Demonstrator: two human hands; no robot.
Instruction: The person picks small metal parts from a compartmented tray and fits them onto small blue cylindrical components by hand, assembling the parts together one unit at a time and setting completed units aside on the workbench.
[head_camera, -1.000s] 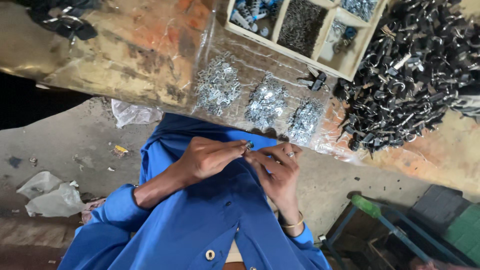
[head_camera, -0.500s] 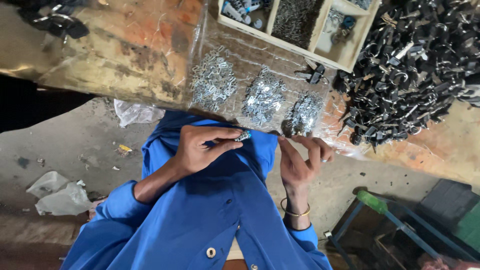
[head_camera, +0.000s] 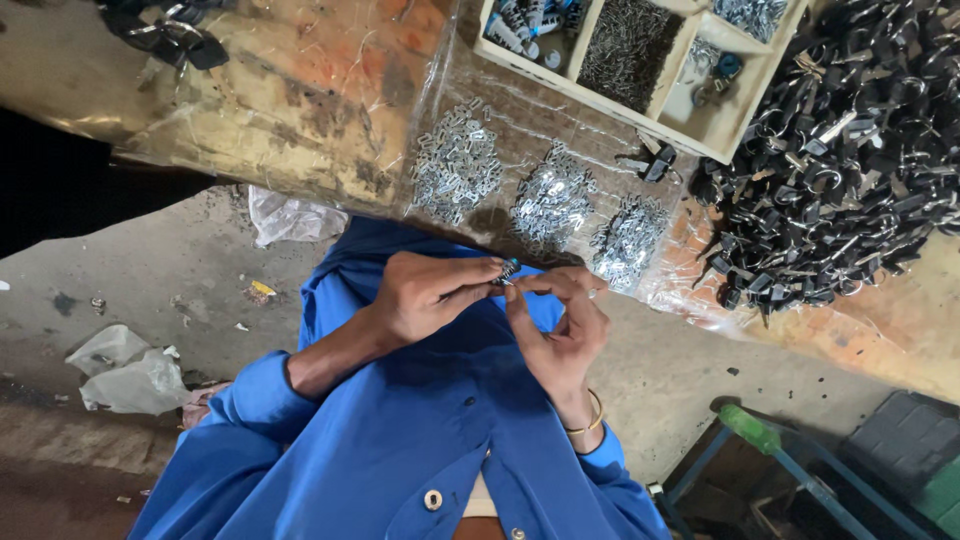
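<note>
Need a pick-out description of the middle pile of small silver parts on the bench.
Start at the wooden compartment tray on the bench. Below it, three silver piles lie on clear plastic sheet. The middle pile sits between a larger left pile and a right pile.

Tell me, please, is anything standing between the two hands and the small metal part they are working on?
Nothing visible does: the left hand and right hand both pinch the small metal part directly at their fingertips, above the blue coat.

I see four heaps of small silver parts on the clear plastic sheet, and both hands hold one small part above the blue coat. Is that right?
Not quite. The head view shows three heaps of small silver parts, not four, on the clear plastic sheet. The left hand and right hand do hold one small part above the blue coat.
</note>
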